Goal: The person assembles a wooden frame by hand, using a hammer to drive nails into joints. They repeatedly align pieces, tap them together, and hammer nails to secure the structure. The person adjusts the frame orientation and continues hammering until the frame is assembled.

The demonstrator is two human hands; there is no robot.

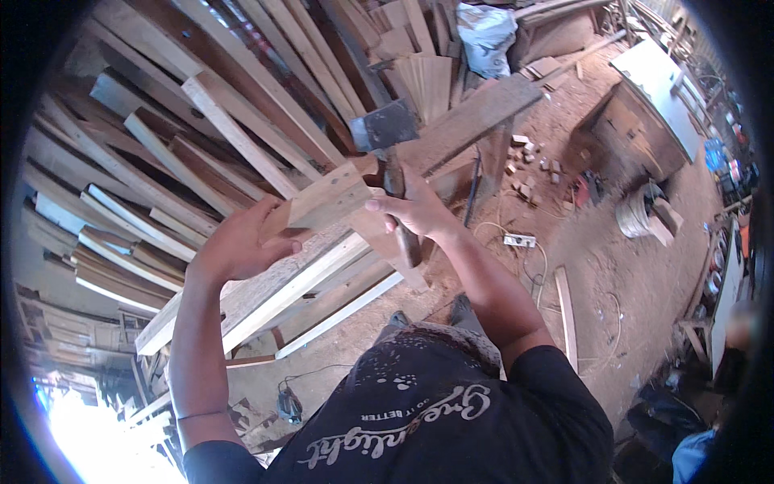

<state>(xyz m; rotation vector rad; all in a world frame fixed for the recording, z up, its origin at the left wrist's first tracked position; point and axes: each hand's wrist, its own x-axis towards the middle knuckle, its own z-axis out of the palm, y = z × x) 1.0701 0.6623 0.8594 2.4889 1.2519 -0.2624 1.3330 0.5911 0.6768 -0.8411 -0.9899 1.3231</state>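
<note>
My left hand (234,246) is wrapped round the left end of a pale wooden piece (326,200), its thumb along the near side. The piece is held above a stack of long boards (310,278). In my right hand (419,208) is a mallet (385,127) with a wide dark head and a wooden handle. Its head points away from me, and the handle's end sticks out below my fingers. The right fingertips are close to the wooden piece's right end; whether they touch it I cannot tell.
Many long timbers (242,121) lean at the far left. A white sack (486,36) stands behind. Right of me lie wood offcuts (524,181), a power strip (519,240) with cords, and a loose batten (566,315). Farther right are a bucket (638,211) and a person's sleeve (692,456).
</note>
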